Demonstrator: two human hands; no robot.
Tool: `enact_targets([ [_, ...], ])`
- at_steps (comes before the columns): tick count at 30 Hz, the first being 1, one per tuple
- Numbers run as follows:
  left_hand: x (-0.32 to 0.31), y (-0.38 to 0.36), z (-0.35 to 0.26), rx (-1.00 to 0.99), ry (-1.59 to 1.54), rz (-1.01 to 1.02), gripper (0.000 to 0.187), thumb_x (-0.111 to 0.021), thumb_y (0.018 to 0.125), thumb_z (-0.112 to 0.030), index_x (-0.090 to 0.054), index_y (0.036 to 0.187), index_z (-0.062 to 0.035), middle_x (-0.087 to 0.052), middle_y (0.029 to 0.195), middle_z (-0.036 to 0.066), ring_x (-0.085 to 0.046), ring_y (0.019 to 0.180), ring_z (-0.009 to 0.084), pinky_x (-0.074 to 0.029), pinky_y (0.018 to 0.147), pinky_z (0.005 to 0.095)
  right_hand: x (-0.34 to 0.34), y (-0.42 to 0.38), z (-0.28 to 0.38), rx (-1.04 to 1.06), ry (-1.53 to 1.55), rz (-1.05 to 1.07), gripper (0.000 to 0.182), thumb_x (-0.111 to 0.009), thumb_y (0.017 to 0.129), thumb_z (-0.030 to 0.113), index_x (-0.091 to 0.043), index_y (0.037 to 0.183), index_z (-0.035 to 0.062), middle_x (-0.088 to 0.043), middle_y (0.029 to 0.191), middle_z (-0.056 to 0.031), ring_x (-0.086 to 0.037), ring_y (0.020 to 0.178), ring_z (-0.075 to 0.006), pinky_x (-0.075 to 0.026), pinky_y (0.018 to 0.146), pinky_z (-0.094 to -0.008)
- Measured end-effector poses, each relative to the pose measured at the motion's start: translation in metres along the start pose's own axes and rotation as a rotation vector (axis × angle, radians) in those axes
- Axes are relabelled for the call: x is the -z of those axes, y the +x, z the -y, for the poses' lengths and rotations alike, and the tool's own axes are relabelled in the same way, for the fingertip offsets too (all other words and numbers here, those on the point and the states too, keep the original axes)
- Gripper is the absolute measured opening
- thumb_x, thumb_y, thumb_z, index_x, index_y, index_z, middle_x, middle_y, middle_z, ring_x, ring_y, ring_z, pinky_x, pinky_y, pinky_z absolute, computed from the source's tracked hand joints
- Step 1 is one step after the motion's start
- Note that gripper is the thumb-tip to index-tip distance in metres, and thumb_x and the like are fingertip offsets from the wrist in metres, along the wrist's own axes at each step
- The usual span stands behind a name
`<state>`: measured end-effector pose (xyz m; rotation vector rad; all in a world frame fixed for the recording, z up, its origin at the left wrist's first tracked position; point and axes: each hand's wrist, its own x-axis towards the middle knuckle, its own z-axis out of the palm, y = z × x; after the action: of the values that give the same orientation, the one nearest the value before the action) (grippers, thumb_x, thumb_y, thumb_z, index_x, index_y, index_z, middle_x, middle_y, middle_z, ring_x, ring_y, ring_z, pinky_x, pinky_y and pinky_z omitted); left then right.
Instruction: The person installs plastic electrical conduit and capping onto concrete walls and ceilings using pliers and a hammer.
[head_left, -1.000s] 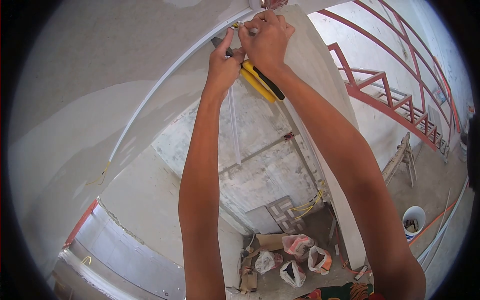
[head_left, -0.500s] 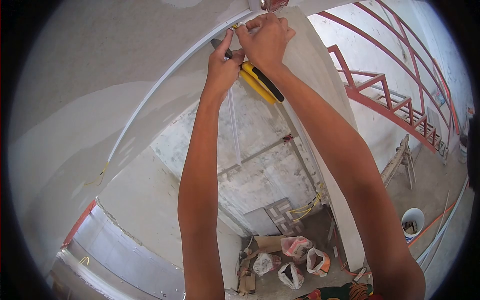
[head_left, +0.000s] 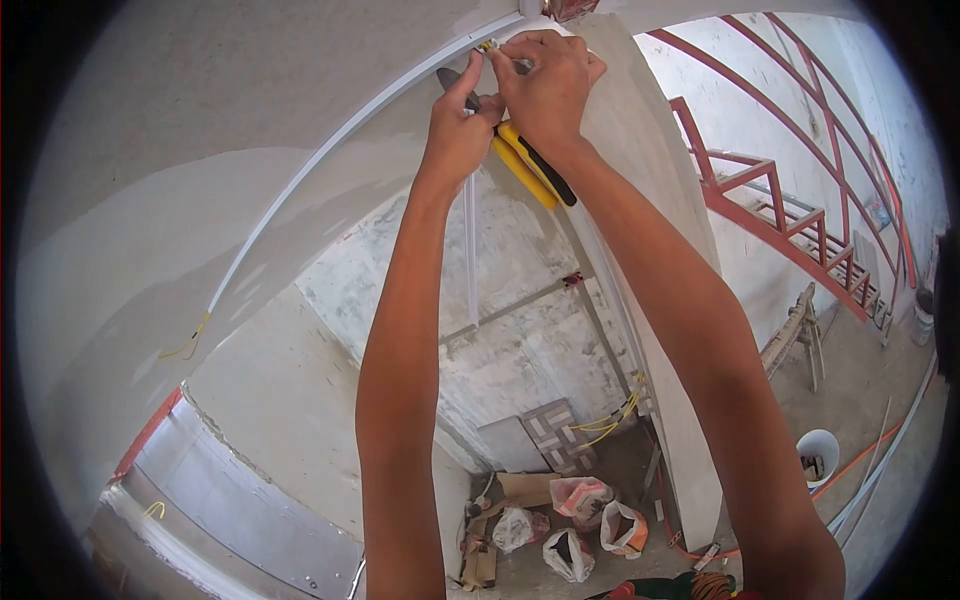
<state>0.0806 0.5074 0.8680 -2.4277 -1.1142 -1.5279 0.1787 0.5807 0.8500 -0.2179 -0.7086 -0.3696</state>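
High up against the wall, my left hand (head_left: 460, 125) is closed around pliers with yellow and black handles (head_left: 530, 170); their dark jaws (head_left: 453, 88) stick out past the fingers. A long thin white strip (head_left: 472, 250) hangs down below this hand; whether the hand grips it is hidden. Close beside it, my right hand (head_left: 548, 88) pinches at short yellow wires (head_left: 487, 46), its fingertips partly covering them. The wires come out at a white cable trunking (head_left: 330, 150) that runs along the wall just above both hands.
Yellow wire ends (head_left: 190, 345) poke from the trunking's lower left end. Below stand several open sacks (head_left: 570, 553), tiles (head_left: 558, 437) and cardboard (head_left: 525, 488). To the right are a red metal staircase frame (head_left: 770, 235), a wooden trestle (head_left: 795, 335) and a white bucket (head_left: 818, 450).
Both hands and the pliers appear slightly farther right in view, along with a small shift of the whole scene. The right fingers have shifted slightly at the wires; both hands stay closed.
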Motion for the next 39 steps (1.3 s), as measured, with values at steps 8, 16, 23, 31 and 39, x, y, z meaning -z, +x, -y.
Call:
enact_targets([
  [8, 0.003, 0.007, 0.012, -0.05, 0.14, 0.0, 0.064, -0.059, 0.088, -0.005, -0.037, 0.149, -0.0038, -0.062, 0.094, 0.007, -0.052, 0.078, 0.0105, -0.046, 0.078, 0.0243, 0.0, -0.001, -0.001, 0.078, -0.065, 0.057, 0.012, -0.078, 0.076, 0.02, -0.077, 0.084, 0.0103, -0.074, 0.089, 0.0, -0.059, 0.085, -0.0192, -0.032, 0.085, -0.0371],
  [16, 0.004, 0.004, 0.006, 0.011, 0.04, 0.024, 0.063, -0.058, 0.089, -0.005, -0.038, 0.148, -0.0041, -0.064, 0.119, 0.014, -0.056, 0.085, 0.0118, -0.047, 0.083, 0.0252, 0.002, 0.001, -0.005, 0.116, -0.011, 0.086, 0.014, -0.077, 0.075, 0.016, -0.077, 0.088, 0.0103, -0.074, 0.089, -0.0011, -0.063, 0.085, -0.0187, -0.036, 0.084, -0.0368],
  [23, 0.004, 0.009, 0.016, -0.085, 0.015, -0.001, 0.063, -0.058, 0.09, -0.006, -0.037, 0.148, -0.0038, -0.062, 0.125, 0.016, -0.059, 0.095, 0.014, -0.046, 0.091, 0.0268, 0.005, 0.002, -0.003, 0.077, 0.039, 0.109, 0.017, -0.075, 0.077, 0.013, -0.076, 0.092, 0.0084, -0.073, 0.084, -0.005, -0.064, 0.08, -0.0213, -0.041, 0.081, -0.0361],
  [31, 0.003, 0.008, 0.015, -0.093, 0.006, 0.006, 0.062, -0.057, 0.089, -0.004, -0.037, 0.148, -0.0035, -0.059, 0.131, 0.019, -0.06, 0.104, 0.0153, -0.045, 0.093, 0.027, 0.006, 0.002, 0.004, -0.082, 0.16, 0.113, 0.015, -0.072, 0.079, 0.006, -0.074, 0.094, 0.0033, -0.071, 0.084, -0.0097, -0.069, 0.07, -0.0175, -0.054, 0.067, -0.0287],
  [39, 0.002, 0.009, 0.017, -0.157, -0.01, 0.016, 0.066, -0.053, 0.085, 0.003, -0.038, 0.148, -0.0031, -0.061, 0.128, 0.018, -0.062, 0.105, 0.0164, -0.046, 0.093, 0.0265, 0.012, 0.004, 0.011, -0.033, 0.207, 0.175, 0.017, -0.07, 0.079, 0.004, -0.069, 0.094, -0.0043, -0.069, 0.084, -0.0168, -0.067, 0.072, -0.0259, -0.053, 0.066, -0.0347],
])
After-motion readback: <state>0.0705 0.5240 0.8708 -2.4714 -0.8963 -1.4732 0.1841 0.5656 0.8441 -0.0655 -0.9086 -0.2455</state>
